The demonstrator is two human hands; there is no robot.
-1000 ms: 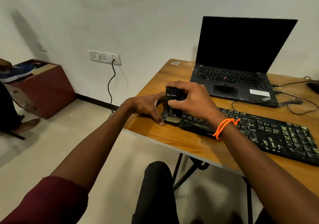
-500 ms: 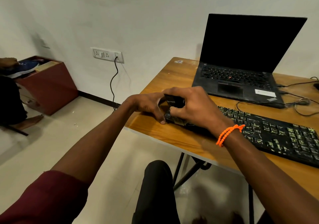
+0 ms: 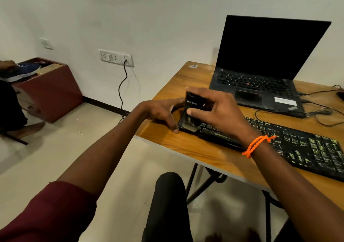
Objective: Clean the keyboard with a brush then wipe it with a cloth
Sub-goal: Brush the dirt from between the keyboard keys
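A black keyboard (image 3: 301, 148) with pale key legends lies along the front of the wooden table (image 3: 186, 144). My right hand (image 3: 217, 111) grips a black block-shaped brush (image 3: 193, 103) upright, and its pale bristles (image 3: 189, 125) touch the keyboard's left end. My left hand (image 3: 163, 111) rests on the table at the keyboard's left edge, thumb down on the wood by the near corner and fingers curved around the end. No cloth is in view.
An open black laptop (image 3: 260, 77) stands behind the keyboard, with cables (image 3: 320, 115) trailing to its right. A wall socket (image 3: 115, 58) with a plugged cord is on the left. A red cabinet (image 3: 48, 90) holding a shoe stands on the floor.
The brush dipped low over the keyboard's left end half a second ago and now stands upright again on the same spot. My left hand stays at the keyboard's left edge.
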